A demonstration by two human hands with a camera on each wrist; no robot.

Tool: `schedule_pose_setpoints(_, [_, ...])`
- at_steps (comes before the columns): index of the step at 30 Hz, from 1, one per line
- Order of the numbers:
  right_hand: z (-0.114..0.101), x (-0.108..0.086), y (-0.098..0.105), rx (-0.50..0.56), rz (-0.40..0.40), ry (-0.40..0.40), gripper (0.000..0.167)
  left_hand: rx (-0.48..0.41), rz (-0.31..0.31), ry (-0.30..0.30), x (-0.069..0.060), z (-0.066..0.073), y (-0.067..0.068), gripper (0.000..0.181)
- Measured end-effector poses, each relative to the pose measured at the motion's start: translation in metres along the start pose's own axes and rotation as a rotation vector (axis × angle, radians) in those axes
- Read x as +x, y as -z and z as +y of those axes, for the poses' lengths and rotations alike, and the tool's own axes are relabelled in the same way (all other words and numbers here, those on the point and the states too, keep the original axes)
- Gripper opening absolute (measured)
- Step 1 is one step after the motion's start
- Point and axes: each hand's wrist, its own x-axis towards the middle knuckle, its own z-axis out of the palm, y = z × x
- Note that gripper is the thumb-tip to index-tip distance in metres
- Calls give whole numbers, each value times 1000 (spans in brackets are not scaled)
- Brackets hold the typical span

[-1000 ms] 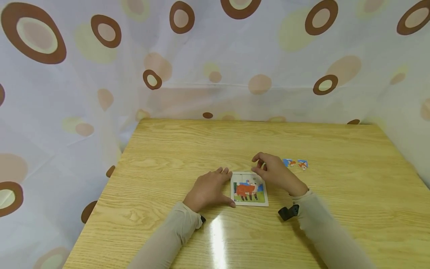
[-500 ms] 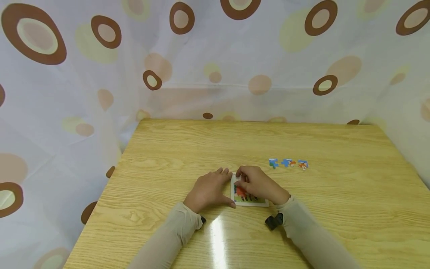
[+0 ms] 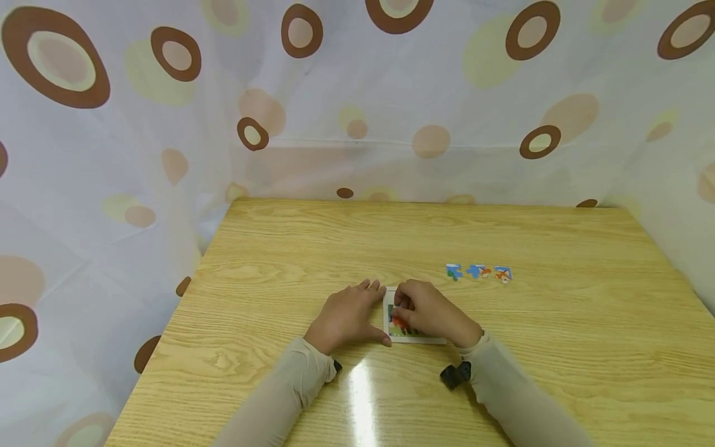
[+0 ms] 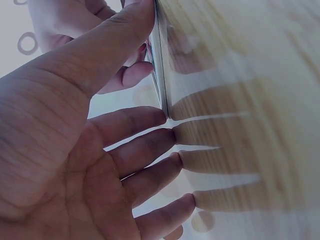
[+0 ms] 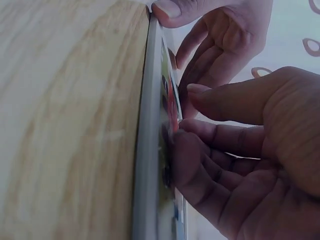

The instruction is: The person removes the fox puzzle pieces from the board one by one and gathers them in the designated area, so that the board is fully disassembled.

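A flat, square, white-rimmed puzzle tray is lying on the pale wood-grained table, between the two hands and near the table's middle. The left hand is grasping nothing; its fingers and thumb are spreading along the tray's left edge, touching both corners, presumably bracing it against sliding. The right hand is arching over the tray, its bent fingertips resting on the coloured picture, apparently pressing it flat; the thumb is standing apart, and no piece is showing between. This hand is covering much of the picture, so its right part is going unseen. Farther off to the right, a blue-and-green piece, a blue-and-orange piece and an orange-and-white piece are lying in a row, apart, probably for easy reach. A white, oval-patterned cloth is hanging beyond.
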Motion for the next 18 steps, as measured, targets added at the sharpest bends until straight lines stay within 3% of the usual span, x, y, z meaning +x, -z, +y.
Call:
schedule_pose_setpoints(12, [-3, -5, -4, -76, 26, -14, 14, 15, -3, -3, 0, 2, 0, 104])
schedule_pose_setpoints(18, [-5, -5, -3, 16, 7, -26, 15, 8, 0, -5, -1, 2, 0, 103])
